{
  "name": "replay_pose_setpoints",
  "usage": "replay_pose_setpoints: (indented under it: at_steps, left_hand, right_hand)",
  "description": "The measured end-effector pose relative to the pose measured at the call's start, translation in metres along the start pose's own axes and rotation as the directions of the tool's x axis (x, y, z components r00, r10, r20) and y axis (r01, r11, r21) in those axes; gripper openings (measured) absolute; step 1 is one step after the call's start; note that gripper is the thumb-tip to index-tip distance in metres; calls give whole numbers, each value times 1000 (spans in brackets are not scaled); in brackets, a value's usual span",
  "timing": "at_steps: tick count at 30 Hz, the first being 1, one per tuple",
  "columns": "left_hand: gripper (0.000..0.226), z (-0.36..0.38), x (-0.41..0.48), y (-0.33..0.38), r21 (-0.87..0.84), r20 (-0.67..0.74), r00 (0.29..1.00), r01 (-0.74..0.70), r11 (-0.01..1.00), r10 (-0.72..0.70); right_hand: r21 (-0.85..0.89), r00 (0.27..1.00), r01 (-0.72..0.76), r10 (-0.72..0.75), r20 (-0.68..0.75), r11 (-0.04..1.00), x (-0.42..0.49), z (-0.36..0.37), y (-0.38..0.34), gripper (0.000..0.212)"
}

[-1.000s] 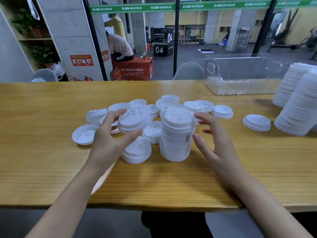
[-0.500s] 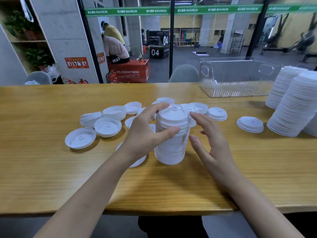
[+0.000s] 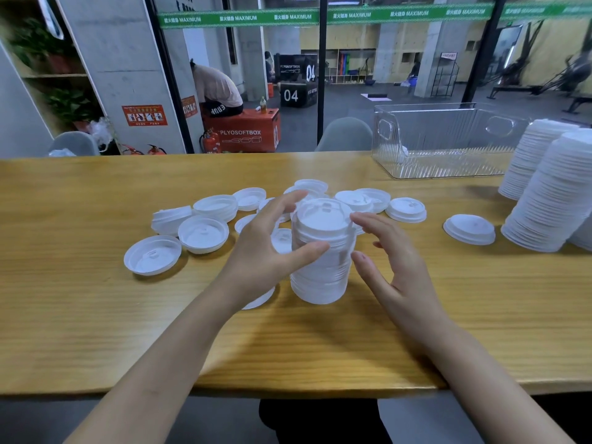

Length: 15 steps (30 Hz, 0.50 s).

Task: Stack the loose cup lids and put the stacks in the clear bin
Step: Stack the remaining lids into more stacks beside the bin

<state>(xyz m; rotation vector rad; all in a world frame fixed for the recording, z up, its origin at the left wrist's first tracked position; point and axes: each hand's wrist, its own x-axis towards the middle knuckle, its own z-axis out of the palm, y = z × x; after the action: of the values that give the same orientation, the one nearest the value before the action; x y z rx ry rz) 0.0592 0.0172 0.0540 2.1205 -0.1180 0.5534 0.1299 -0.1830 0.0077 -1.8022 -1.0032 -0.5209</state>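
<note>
Head view: loose lids (image 3: pixel 203 233) lie left of centre on the wooden table (image 3: pixel 80 315). The left hand (image 3: pixel 269 254), fingers spread, lays its thumb across the tall stack (image 3: pixel 320 277); the right hand (image 3: pixel 395 264), fingers apart, hovers just beside it. I worry an uneven squeeze could tip that stack into the loose ones. The clear bin (image 3: pixel 448 139) sits far right. The tabletop looks smooth; a gym lies beyond glass.

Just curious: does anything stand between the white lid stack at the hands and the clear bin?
Only a few flat loose white plastic lids lie between the white lid stack and the clear plastic bin; nothing taller.
</note>
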Motion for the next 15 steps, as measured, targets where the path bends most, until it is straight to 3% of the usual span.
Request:
replay_pose_setpoints:
  at_steps: [6,15]
  left_hand:
    - [83,-31,-24,-22,103,-31,996,83,991,-80]
    - [72,-50,-64,-57,242,3,985,165,956,-171]
  right_hand:
    - [19,1000,0,0,-5,1000,0,1,1,41]
    - [28,1000,22,-22,-10,999,1,1,3,39]
